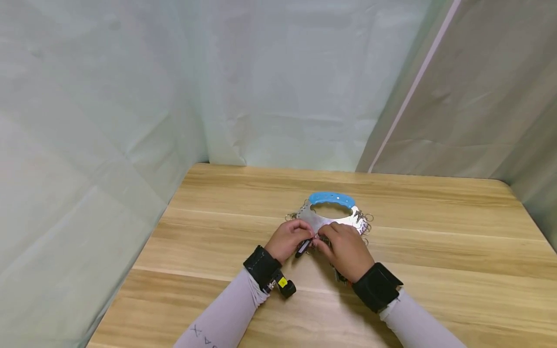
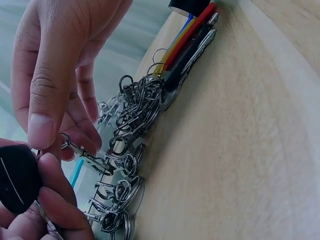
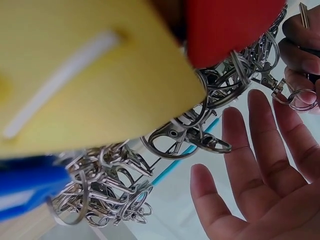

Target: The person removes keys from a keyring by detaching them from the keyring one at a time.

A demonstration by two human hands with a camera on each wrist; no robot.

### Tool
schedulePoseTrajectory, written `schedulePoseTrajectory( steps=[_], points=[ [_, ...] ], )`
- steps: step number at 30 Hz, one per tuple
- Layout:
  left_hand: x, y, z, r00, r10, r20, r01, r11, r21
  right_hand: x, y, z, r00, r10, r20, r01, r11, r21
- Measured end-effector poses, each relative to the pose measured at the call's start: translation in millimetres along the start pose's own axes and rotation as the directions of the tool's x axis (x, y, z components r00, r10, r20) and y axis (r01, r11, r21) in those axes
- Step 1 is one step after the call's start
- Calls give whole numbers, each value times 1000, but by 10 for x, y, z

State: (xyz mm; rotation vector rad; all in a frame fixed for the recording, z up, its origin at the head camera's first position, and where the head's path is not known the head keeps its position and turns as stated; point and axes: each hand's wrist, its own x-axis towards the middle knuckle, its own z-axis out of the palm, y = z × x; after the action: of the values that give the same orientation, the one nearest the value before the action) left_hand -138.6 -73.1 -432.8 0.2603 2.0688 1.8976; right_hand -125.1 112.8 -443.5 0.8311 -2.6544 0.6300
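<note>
Left grip point(image 1: 288, 240) holds the black-headed key point(image 2: 17, 175) just before the blue-handled metal plate point(image 1: 319, 221); right grip point(image 1: 349, 250) seems to pinch its ring point(image 3: 302, 91). Best keep that key steady at the swivel clasp point(image 2: 89, 157).

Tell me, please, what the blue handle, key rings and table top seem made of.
Blue handle: probably plastic, smooth, evenly coloured.
Key rings: likely steel or plated metal, polished, with silvery glints.
Table top: wood or wood-look laminate; streaked grain shows.
</note>
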Motion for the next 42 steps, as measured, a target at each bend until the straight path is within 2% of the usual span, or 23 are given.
schedulePoseTrajectory(
  steps=[3,6,16,19,24,27,30,34,40,42],
  points=[
    [50,-125,0,1000,0,4,0,999,-32,-6,-2,7,1000,-1,-1,1,1000,-3],
    [59,-181,10,1000,5,-2,-6,998,-56,-12,-5,10,1000,-2,8,2,1000,-8],
    [65,-191,22,999,33,-20,-34,998,-53,-5,-10,7,998,-55,-7,54,999,-5],
    [49,-149,15,999,37,-16,-37,999,-36,-6,-9,7,998,-60,-13,60,998,-1],
    [-40,43,17,999,45,-3,-45,999,-11,-9,-12,6,998,-58,-9,58,998,2],
    [-16,-22,12,999,53,-5,-53,998,-28,-11,-18,-1,999,-52,2,52,999,-6],
    [-26,-16,16,998,58,-6,-58,997,-45,-6,-22,-7,999,-47,10,47,999,-7],
    [-69,88,26,999,40,-1,-40,998,-42,-3,-20,-8,999,-38,15,39,999,-7],
    [43,-139,6,999,34,-6,-34,999,-29,-7,-26,-9,999,-31,9,31,999,-9],
    [55,-171,6,999,37,-14,-37,999,-23,-7,-31,-10,1000,-31,6,31,999,-10]
  ],
)
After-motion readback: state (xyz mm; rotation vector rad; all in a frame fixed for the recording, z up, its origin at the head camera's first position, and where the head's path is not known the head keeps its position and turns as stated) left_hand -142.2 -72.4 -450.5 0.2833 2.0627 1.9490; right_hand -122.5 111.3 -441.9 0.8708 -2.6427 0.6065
